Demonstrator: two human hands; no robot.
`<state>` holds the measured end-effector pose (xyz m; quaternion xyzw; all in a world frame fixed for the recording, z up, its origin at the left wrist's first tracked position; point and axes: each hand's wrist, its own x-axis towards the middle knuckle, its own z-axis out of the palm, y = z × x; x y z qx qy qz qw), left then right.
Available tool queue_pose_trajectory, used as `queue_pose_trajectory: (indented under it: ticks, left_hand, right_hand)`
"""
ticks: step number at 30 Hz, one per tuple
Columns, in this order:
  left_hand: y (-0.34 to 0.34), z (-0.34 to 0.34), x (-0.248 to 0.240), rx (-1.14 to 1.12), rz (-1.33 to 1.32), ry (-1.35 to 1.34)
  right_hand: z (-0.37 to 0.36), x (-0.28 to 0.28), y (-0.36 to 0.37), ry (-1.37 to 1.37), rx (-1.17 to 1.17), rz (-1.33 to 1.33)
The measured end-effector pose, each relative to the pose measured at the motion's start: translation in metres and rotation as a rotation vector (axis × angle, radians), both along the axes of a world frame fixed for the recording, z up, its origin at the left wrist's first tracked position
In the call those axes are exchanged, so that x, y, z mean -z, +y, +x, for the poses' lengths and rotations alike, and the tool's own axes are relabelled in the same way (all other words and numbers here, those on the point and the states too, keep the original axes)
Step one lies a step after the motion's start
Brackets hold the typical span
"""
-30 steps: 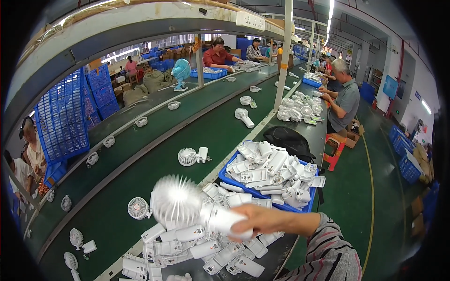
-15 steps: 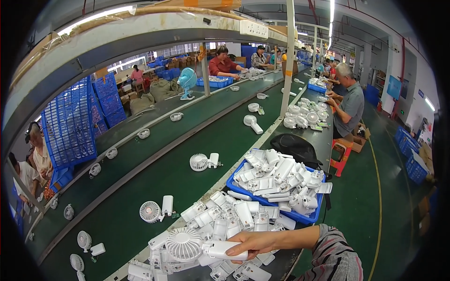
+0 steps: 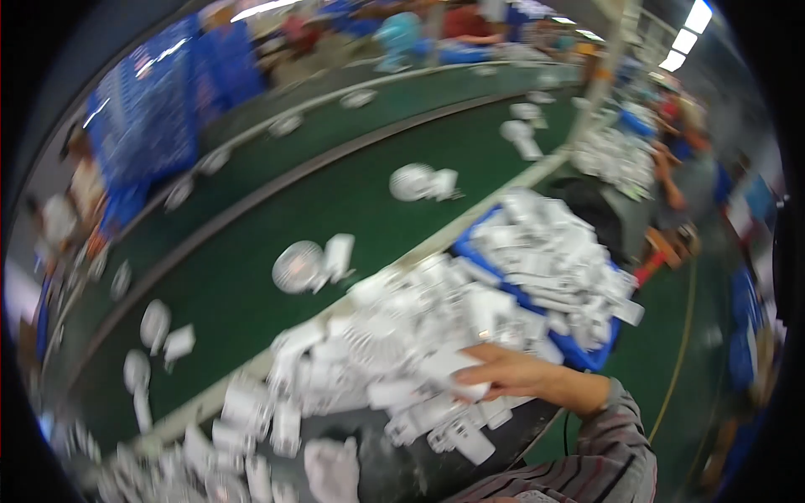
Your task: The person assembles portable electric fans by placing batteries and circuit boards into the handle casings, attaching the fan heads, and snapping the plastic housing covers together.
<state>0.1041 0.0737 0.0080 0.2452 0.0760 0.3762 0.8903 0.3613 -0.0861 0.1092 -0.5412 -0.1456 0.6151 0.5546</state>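
My right hand is closed around the handle of a white handheld fan. Its round grille points left, over a heap of white plastic casing parts on the bench. The whole picture is smeared by motion, so the fan's edge blends into the heap. Beyond my hand a blue crate brims with more white casing parts. My left hand does not show. A pale, crumpled, cloth-like piece lies on the dark bench top near the lower edge.
A green conveyor belt runs alongside, carrying spaced white fans, such as one with a loose handle cover. A black bag lies behind the crate. Blue crates are stacked far left. Co-workers, blurred, sit along the line.
The view has swung down and to the left, bringing more of the near bench and another heap of casings into sight. My right hand keeps its hold on the handheld fan.
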Motion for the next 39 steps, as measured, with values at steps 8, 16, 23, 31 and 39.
queue_pose_trajectory:
  ticks: [8, 16, 23, 31, 39]
  left_hand:
    - [0.007, -0.010, 0.002, 0.048, -0.025, -0.002]
    - [-0.002, -0.002, 0.004, 0.030, -0.046, -0.090]
    - [-0.005, -0.007, 0.002, 0.051, 0.008, -0.062]
    - [-0.005, -0.003, 0.005, 0.106, -0.039, 0.009]
    - [-0.005, 0.007, 0.016, 0.034, -0.046, 0.050]
  right_hand:
    - [0.003, -0.012, 0.063, 0.022, 0.021, -0.031]
    - [0.023, 0.050, 0.276, 0.199, -0.211, 0.181]
    - [0.053, 0.077, 0.256, -0.096, -0.075, 0.217]
    - [0.139, 0.065, 0.200, -0.553, 0.036, 0.041]
    - [0.138, 0.082, 0.285, -1.694, -0.114, 0.057]
